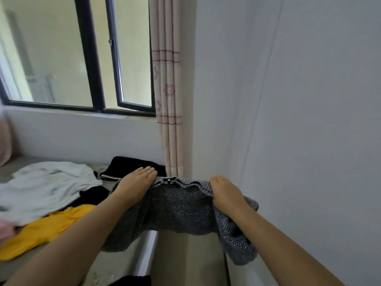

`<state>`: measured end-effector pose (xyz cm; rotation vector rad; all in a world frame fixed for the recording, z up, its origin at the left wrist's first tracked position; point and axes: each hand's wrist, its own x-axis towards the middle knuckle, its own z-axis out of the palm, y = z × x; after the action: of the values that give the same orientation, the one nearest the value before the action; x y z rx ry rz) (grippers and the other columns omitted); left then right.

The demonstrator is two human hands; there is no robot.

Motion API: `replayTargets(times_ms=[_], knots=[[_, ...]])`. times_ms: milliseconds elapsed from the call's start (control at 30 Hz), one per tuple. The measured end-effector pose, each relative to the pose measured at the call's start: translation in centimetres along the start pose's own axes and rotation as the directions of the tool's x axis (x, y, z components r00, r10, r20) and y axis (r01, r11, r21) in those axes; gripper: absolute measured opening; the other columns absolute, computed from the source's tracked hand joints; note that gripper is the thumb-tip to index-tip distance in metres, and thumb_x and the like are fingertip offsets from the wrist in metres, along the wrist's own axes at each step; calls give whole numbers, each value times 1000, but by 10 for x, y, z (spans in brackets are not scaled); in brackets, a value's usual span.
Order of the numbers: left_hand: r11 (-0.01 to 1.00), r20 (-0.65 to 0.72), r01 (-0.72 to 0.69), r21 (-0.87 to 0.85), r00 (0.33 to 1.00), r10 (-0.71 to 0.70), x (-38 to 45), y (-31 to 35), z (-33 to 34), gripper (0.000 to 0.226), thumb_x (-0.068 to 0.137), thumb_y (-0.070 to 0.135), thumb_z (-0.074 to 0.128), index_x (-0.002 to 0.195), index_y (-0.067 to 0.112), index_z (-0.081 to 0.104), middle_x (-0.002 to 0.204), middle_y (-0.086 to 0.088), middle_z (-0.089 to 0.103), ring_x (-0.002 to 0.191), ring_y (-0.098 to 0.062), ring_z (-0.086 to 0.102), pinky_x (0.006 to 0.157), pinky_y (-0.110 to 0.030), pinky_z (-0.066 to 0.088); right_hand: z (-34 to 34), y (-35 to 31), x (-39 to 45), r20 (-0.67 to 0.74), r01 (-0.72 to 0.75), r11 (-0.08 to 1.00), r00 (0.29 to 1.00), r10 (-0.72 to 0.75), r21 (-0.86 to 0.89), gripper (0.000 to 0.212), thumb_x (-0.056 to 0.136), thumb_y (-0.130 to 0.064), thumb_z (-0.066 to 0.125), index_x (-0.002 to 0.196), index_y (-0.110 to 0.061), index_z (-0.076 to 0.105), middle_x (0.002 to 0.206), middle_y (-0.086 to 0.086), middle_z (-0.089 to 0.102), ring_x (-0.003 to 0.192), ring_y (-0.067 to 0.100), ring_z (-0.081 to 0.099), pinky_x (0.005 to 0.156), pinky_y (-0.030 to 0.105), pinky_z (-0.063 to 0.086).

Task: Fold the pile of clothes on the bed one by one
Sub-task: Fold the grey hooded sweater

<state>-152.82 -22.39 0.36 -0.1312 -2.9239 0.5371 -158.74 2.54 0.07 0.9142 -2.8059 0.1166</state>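
Note:
A grey knitted sweater [177, 205] hangs in the air between my two hands, over the bed's right edge. My left hand [136, 182] holds its left shoulder, fingers lying straight on top and the thumb hidden beneath. My right hand [224, 190] grips the right shoulder, and a sleeve drapes down under that forearm. The neckline with a small label faces away from me. On the bed [123, 254] to the left lies the pile: a white garment [45, 186], a yellow one [43, 228], a black one [92, 195] between them and a bit of pink [6, 228].
A folded black garment with a white stripe [134, 166] lies at the bed's far corner below the window [88, 58]. A pink-patterned curtain [169, 100] hangs in the corner. A white wall [299, 120] stands close on the right. Another dark cloth [132, 280] shows at the bottom edge.

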Motion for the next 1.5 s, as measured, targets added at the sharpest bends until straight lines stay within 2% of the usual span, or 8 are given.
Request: replayTargets(times_ms=[300, 467, 867, 1000, 1200, 1300, 1400, 1500], knots=[[973, 47, 229, 22, 972, -229, 55, -88, 46, 62, 69, 3, 75, 125, -7, 50, 129, -24, 52, 117, -27, 55, 95, -27, 44, 73, -19, 182, -32, 270, 949, 963, -268, 165, 55, 86, 3, 41, 139, -2, 28, 146, 13, 31, 136, 21, 26, 111, 31, 20], [953, 195, 299, 52, 933, -304, 117, -165, 115, 51, 99, 8, 24, 146, 11, 5, 155, -8, 5, 143, -15, 9, 113, -22, 3, 122, -37, 295, 70, 263, 936, 956, -286, 233, 42, 84, 4, 42, 126, 1, 40, 135, 16, 42, 130, 24, 34, 100, 35, 32], [938, 287, 343, 43, 895, -341, 278, -335, 243, 50, 99, 11, 23, 146, 10, 5, 155, -11, 4, 143, -19, 7, 114, -22, 2, 201, -70, 557, 137, 311, 911, 924, -357, 271, 61, 86, 4, 42, 143, -4, 21, 151, 12, 24, 141, 22, 18, 112, 30, 18], [924, 329, 381, 35, 868, -371, 338, -390, 290, 51, 99, 12, 23, 147, 12, 4, 155, -7, 4, 143, -15, 6, 113, -21, 0, 225, -76, 655, 183, 333, 899, 902, -392, 283, 39, 84, 3, 42, 122, -4, 43, 131, 15, 46, 122, 27, 43, 87, 34, 40], [904, 399, 427, 24, 825, -401, 437, -467, 357, 51, 99, 10, 25, 147, 14, 6, 155, -5, 6, 143, -13, 9, 112, -20, 0, 267, -80, 793, 252, 375, 878, 856, -451, 298, 20, 83, 4, 42, 94, -12, 41, 101, 15, 51, 101, 30, 53, 64, 29, 29], [882, 357, 469, -51, 833, -422, 475, -499, 388, 50, 97, 6, 33, 145, 9, 17, 153, -11, 14, 142, -19, 17, 113, -22, 4, 296, -82, 835, 203, 388, 861, 861, -466, 328, 44, 83, 3, 43, 126, -4, 43, 132, 17, 47, 123, 30, 45, 83, 35, 42], [913, 281, 384, -138, 899, -335, 484, -502, 434, 55, 86, -1, 55, 136, -2, 35, 144, -24, 32, 133, -35, 34, 112, -34, 22, 347, -88, 835, 228, 468, 824, 806, -546, 320, 59, 85, -1, 41, 141, 1, 23, 149, 17, 25, 140, 28, 20, 113, 35, 18], [898, 592, 432, -86, 747, -303, 468, -472, 513, 56, 97, 3, 30, 146, 10, 5, 155, -9, 5, 143, -20, 6, 114, -27, -1, 430, -98, 808, 429, 459, 839, 722, -544, 291, 64, 92, -6, 35, 146, -5, -1, 155, 11, -5, 142, 32, -6, 115, 43, -2]])
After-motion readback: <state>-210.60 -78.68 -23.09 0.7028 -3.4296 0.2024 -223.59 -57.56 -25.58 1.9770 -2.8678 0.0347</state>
